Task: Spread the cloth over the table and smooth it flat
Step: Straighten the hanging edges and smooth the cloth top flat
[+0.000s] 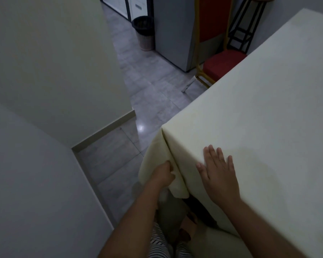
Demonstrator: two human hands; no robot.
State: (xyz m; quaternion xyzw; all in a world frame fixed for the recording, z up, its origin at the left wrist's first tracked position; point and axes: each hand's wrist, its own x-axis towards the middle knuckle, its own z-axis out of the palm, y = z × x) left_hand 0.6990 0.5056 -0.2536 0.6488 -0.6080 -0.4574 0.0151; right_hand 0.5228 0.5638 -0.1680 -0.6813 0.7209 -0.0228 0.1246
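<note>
One cloth (250, 90), two hands (163, 176) (219, 175)

We see the cloth (250, 112) in a plain pale cream, with no print on it. The floor (149, 84) is light grey tile with faint marbled streaks. The chair (222, 64) has a red seat and back on a gold-coloured frame, and the stand (241, 31) beside it is black. The bin (145, 32) is dark above and pale woven below. We note a grey cabinet (173, 34), an off-white wall (45, 62) with a beige skirting (110, 127), and a garment (159, 248) striped black and white
</note>
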